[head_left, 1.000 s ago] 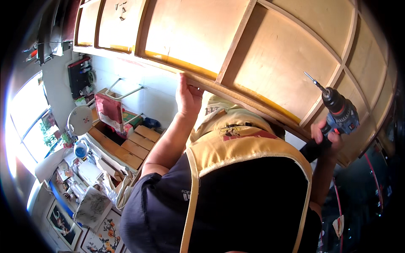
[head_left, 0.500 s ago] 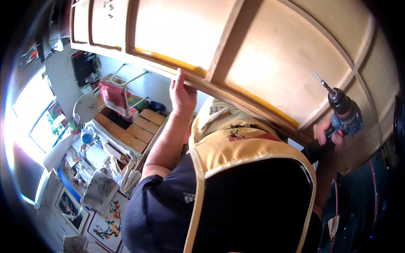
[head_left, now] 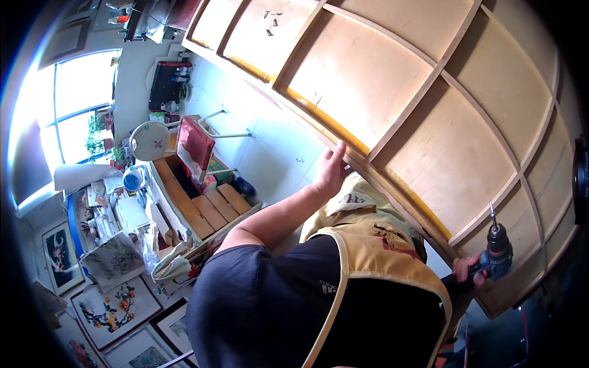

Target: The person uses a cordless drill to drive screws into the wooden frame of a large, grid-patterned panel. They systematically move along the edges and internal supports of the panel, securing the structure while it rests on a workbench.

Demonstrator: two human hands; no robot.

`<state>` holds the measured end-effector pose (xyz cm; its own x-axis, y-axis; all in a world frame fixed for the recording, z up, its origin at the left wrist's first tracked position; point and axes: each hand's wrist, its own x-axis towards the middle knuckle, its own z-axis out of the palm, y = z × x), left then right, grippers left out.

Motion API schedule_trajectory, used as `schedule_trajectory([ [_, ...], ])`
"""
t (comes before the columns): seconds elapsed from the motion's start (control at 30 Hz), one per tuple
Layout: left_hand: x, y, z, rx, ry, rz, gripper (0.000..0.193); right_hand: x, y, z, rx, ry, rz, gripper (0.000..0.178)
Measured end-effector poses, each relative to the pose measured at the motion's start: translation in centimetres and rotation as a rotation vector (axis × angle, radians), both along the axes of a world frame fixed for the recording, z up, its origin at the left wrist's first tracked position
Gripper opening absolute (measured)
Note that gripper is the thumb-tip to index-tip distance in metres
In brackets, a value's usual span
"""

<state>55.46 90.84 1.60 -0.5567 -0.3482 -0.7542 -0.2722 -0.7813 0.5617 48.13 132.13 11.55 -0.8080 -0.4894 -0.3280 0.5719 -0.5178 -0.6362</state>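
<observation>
A large wooden frame [head_left: 423,92] with crossing slats over a pale panel fills the upper right, tilted in front of me. My left hand [head_left: 332,168] grips its near rail, thumb on top and fingers hidden beneath. At the right my right hand [head_left: 469,270] is wrapped round the handle of a blue and black cordless drill [head_left: 498,251]. The drill's bit [head_left: 492,211] points up and away, over the panel near the frame's right-hand corner. Several small screws [head_left: 270,22] lie loose on the panel in a far compartment. Yellow strips [head_left: 325,119] run inside the near rail.
To the left stand wooden drawers or boxes [head_left: 211,214], a folding chair with a red seat [head_left: 195,147] and a round stool top [head_left: 150,141]. Behind them is a cluttered table [head_left: 132,211] by a window [head_left: 80,104]. Framed pictures [head_left: 113,310] lie at lower left.
My view has turned, so the frame and room sit at a different angle. The drill shows lower in the picture, still in my right hand. My left hand keeps its grip on the rail.
</observation>
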Motion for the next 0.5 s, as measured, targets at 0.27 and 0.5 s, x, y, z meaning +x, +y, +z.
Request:
schedule_trajectory([
  [0.27,0.2,7.1,3.7,0.264,-0.235,-0.498,0.043,4.0,4.9,-0.9,-0.094,0.094,-0.120,0.037],
  [0.5,3.0,12.7,0.6,0.238,0.023,-0.493,0.058,5.3,12.8,2.0,-0.013,0.041,-0.218,0.039],
])
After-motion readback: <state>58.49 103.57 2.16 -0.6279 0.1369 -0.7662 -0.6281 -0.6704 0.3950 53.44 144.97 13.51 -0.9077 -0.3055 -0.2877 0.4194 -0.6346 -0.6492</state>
